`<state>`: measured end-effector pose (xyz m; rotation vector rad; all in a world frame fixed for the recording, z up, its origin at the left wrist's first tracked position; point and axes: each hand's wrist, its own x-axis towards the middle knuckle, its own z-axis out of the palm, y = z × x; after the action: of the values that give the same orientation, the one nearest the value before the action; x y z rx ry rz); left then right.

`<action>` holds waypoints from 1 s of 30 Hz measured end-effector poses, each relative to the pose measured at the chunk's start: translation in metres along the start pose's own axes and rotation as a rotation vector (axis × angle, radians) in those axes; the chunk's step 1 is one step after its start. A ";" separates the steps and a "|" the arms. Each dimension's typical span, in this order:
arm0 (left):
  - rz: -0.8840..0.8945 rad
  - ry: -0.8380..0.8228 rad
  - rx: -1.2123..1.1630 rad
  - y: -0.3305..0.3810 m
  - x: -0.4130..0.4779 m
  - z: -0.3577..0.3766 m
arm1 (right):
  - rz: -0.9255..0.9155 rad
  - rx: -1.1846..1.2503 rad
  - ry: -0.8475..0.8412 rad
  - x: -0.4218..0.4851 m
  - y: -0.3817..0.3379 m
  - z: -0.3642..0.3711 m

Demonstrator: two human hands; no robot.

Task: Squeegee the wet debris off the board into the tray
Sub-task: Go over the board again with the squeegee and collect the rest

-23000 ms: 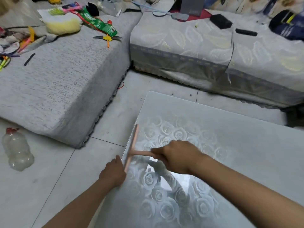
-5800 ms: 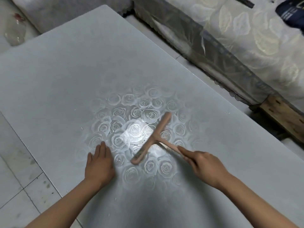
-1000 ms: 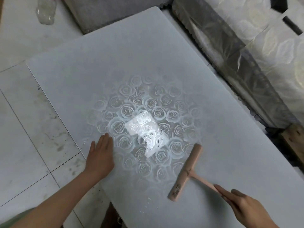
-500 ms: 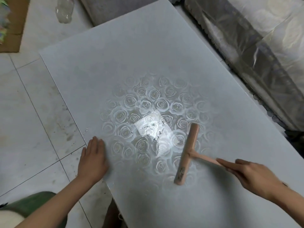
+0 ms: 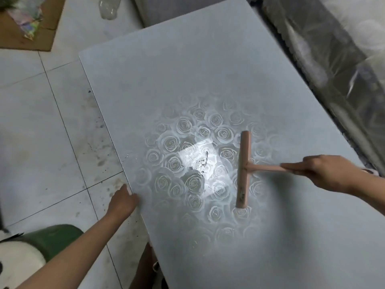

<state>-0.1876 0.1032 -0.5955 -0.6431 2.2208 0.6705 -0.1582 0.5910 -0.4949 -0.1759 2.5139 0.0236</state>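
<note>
- At 10 o'clock in my view lay a flat brown sheet of cardboard with a crumpled, iridescent wrapper on it.
- At 8 o'clock stood a rounded, matte green tub, its shape only partly in view.
- The floor was pale glazed tile with dark grout lines, spotted with grime close to the board.
- At 11 o'clock a clear, ribbed plastic bottle lay on the tiles.
- The left hand sat at the board's left rim, fingers bent against the edge. I could not tell whether they clasped it or only pressed on it.
- The board was a broad, smooth grey rectangle with a faint rose pattern, glossy where light struck it.
- The wet debris sat in that bright patch near the board's middle: dark specks and a thin curved strand in a film of water.
- At 3 o'clock of the debris, near but apart, the squeegee rested on the board. It was a peach-coloured plastic T with a long, straight blade running 12 to 6.
- The right hand gripped the slim handle's end, fingers curled round it.
- At 2 o'clock hung shiny, creased grey fabric with a scalloped hem.
</note>
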 end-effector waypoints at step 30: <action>-0.072 -0.078 -0.186 -0.008 0.024 -0.011 | -0.137 -0.040 0.003 0.025 -0.099 -0.014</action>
<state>-0.2028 0.0852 -0.6090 -0.7731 2.0696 0.8574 -0.1730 0.4889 -0.4958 -0.3645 2.5000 0.0180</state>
